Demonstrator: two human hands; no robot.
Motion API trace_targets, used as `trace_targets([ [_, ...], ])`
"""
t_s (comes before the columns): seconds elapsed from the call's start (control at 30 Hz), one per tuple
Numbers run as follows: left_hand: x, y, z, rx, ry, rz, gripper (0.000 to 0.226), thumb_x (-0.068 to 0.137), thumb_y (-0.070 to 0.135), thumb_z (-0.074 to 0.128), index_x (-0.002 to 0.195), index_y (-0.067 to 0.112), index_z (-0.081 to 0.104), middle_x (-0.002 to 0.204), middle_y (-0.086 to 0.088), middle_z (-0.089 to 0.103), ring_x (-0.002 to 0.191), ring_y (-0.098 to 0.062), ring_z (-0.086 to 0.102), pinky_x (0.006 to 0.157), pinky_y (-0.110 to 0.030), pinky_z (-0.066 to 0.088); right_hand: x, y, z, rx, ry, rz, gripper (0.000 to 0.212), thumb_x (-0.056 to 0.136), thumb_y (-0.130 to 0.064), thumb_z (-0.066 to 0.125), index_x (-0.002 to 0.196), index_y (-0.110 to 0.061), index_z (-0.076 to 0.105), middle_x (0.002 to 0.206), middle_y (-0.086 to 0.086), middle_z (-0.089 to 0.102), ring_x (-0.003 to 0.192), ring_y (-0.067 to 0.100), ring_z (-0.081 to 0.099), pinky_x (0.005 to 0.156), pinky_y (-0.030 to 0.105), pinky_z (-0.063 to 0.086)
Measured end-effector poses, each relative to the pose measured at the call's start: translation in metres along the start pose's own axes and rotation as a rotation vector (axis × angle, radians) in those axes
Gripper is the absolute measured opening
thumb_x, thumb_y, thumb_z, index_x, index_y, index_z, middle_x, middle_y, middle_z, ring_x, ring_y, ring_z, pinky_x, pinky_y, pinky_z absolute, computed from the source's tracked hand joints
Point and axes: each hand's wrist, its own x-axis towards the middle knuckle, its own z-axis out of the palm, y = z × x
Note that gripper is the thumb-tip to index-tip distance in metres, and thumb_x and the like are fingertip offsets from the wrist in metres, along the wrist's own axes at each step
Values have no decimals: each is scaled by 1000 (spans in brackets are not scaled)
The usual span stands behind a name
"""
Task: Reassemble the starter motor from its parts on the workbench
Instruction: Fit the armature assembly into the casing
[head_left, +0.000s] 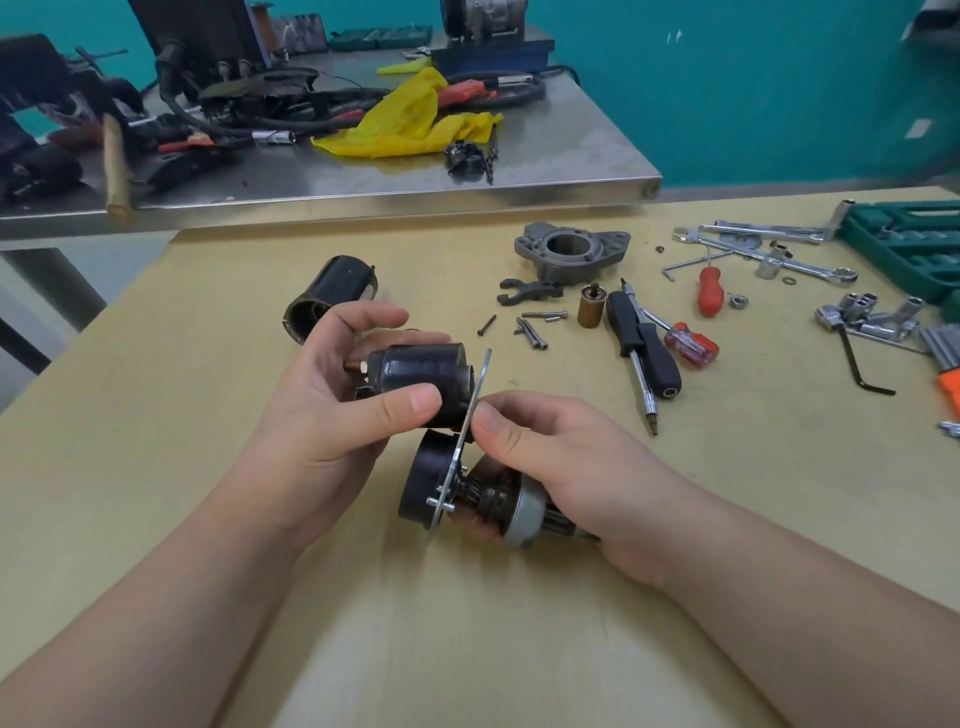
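With the left hand (332, 395) gripping the solenoid (415, 379) and the right hand (545, 467) clasping the pinion assembly (498, 506), square it flush against the mounting plate (470, 415).

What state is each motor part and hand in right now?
Left hand: grips black cylindrical solenoid, lifted.
Right hand: holds the drive assembly with thin metal plate, lifted.
Black hollow motor casing: on its side on the table, untouched.
Grey cast-metal end housing: lying on the table, unfitted.
Loose dark bolts: on the table, uninstalled.
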Motion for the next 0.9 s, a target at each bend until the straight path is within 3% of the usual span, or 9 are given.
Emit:
trace_targets([
  [0.27, -4, 3, -1, 24, -38, 33, 61, 63, 9, 86, 117, 20, 62, 121, -15, 76, 103, -32, 75, 89, -44, 63, 0, 2, -1, -36, 1, -8, 47, 89, -48, 70, 119, -11, 70, 83, 9, 79, 68, 23, 77, 55, 26, 58],
  [0.5, -5, 3, -2, 38, -54, 43, 57, 64, 9, 86, 115, 18, 62, 120, -14, 76, 103, -32, 75, 91, -45, 63, 3, 6, -8, -113, -41, -5, 45, 83, -56, 74, 111, -21, 73, 96, 12, 82, 84, 31, 81, 73, 38, 65],
  [0.6, -6, 2, -4, 44, -87, 22, 51, 64, 7, 87, 111, 13, 68, 124, -18, 75, 104, -36, 75, 95, -51, 62, 4, 7, -12, -240, -27, -48, 45, 79, -66, 74, 108, -31, 75, 99, 5, 82, 90, 27, 80, 83, 41, 65],
  [0.67, -6, 2, -4, 37, -117, 8, 52, 60, 9, 96, 108, 16, 74, 125, -17, 74, 105, -36, 74, 93, -49, 62, 5, 8, -15, -388, 42, -127, 51, 76, -74, 72, 109, -35, 76, 105, -5, 79, 98, 20, 78, 94, 45, 62],
  [0.73, -5, 1, -4, 21, -125, -2, 52, 58, 12, 100, 105, 20, 77, 124, -13, 73, 106, -33, 73, 92, -44, 62, 5, 7, -17, -472, 66, -171, 55, 74, -79, 68, 110, -38, 75, 109, -12, 75, 97, 14, 76, 93, 44, 61],
  [0.83, -4, -1, -7, 30, -137, -20, 44, 65, 5, 88, 105, 20, 77, 113, -13, 73, 98, -31, 71, 88, -40, 61, 4, 4, -16, -499, 42, -168, 55, 77, -75, 68, 112, -33, 76, 111, -10, 77, 95, 19, 78, 95, 50, 61],
  [0.9, -3, 0, -8, 59, -152, -25, 47, 63, 7, 92, 106, 20, 77, 111, -15, 73, 98, -33, 71, 89, -43, 61, 3, 2, -17, -515, 28, -176, 53, 80, -68, 67, 116, -30, 76, 111, -11, 77, 97, 22, 78, 96, 53, 60],
])
